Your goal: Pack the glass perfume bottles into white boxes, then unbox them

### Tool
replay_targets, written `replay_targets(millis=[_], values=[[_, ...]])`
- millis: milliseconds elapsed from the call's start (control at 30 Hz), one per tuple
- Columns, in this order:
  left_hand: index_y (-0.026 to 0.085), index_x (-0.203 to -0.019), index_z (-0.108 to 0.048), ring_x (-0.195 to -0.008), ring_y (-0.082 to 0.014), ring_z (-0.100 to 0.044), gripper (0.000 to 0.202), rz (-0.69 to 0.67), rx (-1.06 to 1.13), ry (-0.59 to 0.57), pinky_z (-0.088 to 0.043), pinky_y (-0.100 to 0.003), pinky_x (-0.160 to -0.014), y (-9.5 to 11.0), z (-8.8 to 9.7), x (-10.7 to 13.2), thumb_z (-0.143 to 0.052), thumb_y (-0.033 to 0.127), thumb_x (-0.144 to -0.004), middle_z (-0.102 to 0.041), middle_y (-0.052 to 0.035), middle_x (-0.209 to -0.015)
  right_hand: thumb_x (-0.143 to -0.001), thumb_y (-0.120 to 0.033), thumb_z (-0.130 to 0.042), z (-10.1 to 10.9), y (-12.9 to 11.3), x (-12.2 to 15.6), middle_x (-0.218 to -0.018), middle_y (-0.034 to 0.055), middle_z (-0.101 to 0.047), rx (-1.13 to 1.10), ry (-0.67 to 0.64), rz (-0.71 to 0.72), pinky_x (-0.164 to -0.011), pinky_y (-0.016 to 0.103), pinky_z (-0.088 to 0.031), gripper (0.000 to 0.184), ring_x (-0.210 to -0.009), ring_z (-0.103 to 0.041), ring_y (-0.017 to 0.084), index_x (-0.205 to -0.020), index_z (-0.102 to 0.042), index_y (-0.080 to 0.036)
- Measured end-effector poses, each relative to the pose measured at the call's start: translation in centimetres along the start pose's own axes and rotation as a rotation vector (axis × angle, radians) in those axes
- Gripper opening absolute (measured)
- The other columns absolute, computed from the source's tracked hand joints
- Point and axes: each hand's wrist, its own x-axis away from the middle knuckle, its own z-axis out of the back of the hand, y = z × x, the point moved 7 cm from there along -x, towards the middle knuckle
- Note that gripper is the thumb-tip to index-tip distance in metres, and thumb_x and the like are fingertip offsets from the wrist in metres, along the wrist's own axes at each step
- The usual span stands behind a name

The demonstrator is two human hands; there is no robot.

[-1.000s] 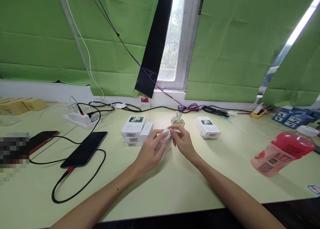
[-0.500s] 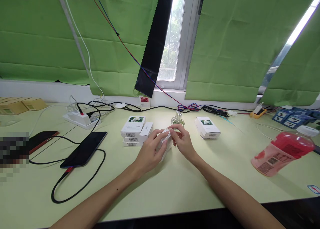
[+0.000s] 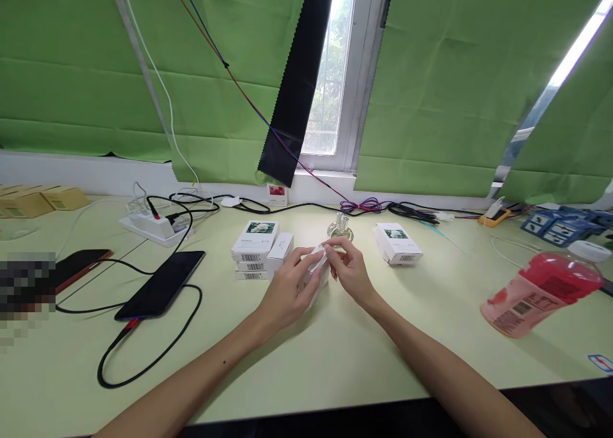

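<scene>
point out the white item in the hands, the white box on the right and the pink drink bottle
White item [image 3: 315, 263], head view: its exposed upper part.
White box [image 3: 398, 242], head view: top face.
Pink drink bottle [image 3: 534, 299], head view: label.

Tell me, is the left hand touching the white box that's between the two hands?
Touching. The head view shows it: the left hand grips the white box, its thumb and fingers lying right over the white surface.

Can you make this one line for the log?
left hand: holds white box | right hand: touches its top | nearby: stacked boxes, clear bottles
</scene>
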Motion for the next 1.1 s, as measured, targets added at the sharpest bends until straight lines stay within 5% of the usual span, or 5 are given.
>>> replay_targets(millis=[533,1100], values=[[0.030,-0.133,-0.060,-0.105,-0.0202,-0.064,0.032,-0.019,-0.027,0.001,-0.055,-0.028,-0.074,0.66,0.31,-0.19,-0.045,0.031,-0.104,-0.061,-0.0077,-0.128,-0.089,-0.052,-0.066,-0.12,-0.22,0.04,-0.094,0.0054,-0.063,0.009,-0.024,0.014,-0.044,0.021,-0.041,0.032,-0.069,-0.058,0.013,-0.097,-0.064,-0.022],[0.031,-0.134,-0.059,-0.106,-0.0198,-0.063,0.033,-0.005,-0.001,-0.023,-0.054,-0.027,-0.071,0.51,0.11,-0.15,-0.045,0.032,-0.104,-0.059,-0.0073,-0.130,-0.091,-0.051,-0.064,-0.07,-0.17,0.02,-0.086,0.0026,-0.061,-0.003,-0.032,0.023,-0.046,0.023,-0.043,0.030,-0.062,-0.054,0.011,-0.097,-0.065,-0.022]])
